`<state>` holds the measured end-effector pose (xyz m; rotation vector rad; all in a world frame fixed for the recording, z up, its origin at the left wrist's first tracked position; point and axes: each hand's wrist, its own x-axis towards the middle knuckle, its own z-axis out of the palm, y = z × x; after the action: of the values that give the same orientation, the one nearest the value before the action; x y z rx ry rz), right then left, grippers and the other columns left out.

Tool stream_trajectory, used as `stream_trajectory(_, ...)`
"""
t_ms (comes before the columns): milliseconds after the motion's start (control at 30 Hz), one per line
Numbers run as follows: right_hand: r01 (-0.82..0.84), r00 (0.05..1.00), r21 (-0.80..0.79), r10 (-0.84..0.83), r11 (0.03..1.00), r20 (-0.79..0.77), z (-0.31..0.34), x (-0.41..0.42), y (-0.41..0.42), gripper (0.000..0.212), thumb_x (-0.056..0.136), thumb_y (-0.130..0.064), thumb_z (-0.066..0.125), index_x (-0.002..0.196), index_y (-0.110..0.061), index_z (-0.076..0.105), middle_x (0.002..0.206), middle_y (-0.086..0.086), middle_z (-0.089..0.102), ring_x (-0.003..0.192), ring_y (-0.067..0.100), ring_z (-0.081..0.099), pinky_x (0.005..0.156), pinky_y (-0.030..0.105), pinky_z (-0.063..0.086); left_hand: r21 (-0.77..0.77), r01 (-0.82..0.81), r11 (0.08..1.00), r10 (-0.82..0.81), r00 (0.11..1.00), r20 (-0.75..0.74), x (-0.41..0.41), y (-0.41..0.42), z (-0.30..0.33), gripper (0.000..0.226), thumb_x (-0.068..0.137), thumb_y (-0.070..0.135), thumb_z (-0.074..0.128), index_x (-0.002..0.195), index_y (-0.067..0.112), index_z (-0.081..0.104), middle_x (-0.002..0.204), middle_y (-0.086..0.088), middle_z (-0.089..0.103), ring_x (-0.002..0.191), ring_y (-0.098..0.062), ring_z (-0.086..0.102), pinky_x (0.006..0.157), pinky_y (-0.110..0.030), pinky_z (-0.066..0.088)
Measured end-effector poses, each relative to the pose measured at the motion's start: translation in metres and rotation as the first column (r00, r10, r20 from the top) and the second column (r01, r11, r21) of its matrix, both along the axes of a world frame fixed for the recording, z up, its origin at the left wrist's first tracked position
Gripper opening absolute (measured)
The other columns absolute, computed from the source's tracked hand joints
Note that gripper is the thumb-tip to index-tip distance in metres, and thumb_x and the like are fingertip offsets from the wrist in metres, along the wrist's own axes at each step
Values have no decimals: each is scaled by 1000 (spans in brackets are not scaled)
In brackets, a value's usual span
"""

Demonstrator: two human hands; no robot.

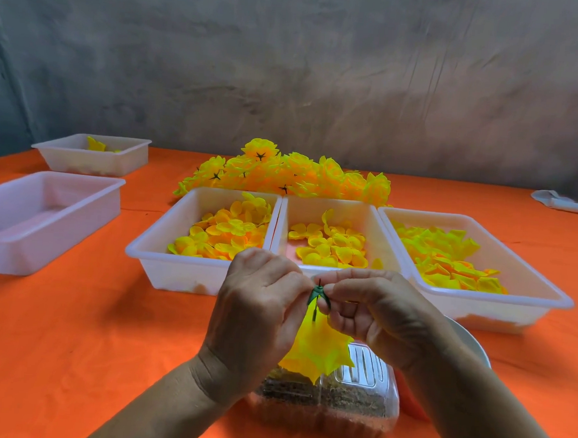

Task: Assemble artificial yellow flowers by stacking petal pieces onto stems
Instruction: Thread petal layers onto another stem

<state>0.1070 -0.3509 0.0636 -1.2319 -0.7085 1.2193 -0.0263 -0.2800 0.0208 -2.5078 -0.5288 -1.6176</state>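
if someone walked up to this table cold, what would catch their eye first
Most likely the heap of finished yellow flowers at the back of the orange table, just behind three white trays of loose yellow petals. Next, close to the camera, the left hand and right hand pinching a small green stem piece, with a yellow petal piece hanging below it.

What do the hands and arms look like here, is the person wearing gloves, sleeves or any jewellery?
Both hands are bare: no gloves on the left hand or the right hand. No rings show on the visible fingers, and neither wrist carries a watch or bracelet. The forearms are uncovered right down to the bottom edge of the picture, so no sleeve is in view.
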Motion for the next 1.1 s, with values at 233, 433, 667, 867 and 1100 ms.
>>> stream_trajectory(233, -2, 796, 119, -71, 993, 601, -4, -4, -8, 20, 81, 3, 62, 78, -12, 75, 71, 7, 71, 55, -1, 57, 49, 13, 43, 26, -20, 999, 22, 996, -89, -5, 0, -4, 13, 80, 10, 69, 68, 6, 68, 71, -4, 64, 67, -29, 57, 69, -42, 44)
stream_trajectory(433, -125, 706, 101, 17, 987, 708, -6, 2, -8, 15, 73, -5, 72, 75, -19, 77, 78, 12, 73, 71, 13, 62, 66, 33, 50, 42, -7, 999, 12, 992, -123, -6, 0, -7, 13, 79, 9, 69, 65, 8, 68, 68, -4, 63, 63, -29, 57, 68, -43, 46)
stream_trajectory(667, -77, 593, 110, -43, 991, 804, -20, 8, -6, 11, 73, -15, 78, 71, -26, 75, 77, -13, 71, 76, 0, 64, 65, 12, 48, 26, 13, 1000, -10, 990, -142, -7, 1, -13, 20, 85, 17, 62, 67, 11, 69, 69, 1, 62, 62, -25, 55, 69, -42, 45)
stream_trajectory(867, -79, 613, 111, -40, 991, 789, -22, 13, -4, 10, 72, -18, 79, 70, -28, 76, 72, -13, 72, 65, -6, 60, 62, 14, 43, -127, 55, 990, -69, 992, -107, -9, 2, -13, 10, 77, 22, 65, 73, 17, 72, 74, 8, 65, 73, -12, 56, 75, -37, 43)
stream_trajectory(1100, -106, 622, 141, -45, 984, 782, -26, 17, -4, 8, 72, -29, 79, 67, -34, 75, 75, -12, 72, 72, -3, 63, 66, 19, 44, -463, 153, 873, -168, 986, 9, -8, -1, -8, 22, 74, 42, 63, 71, 22, 74, 74, 12, 66, 75, -6, 62, 70, -37, 50)
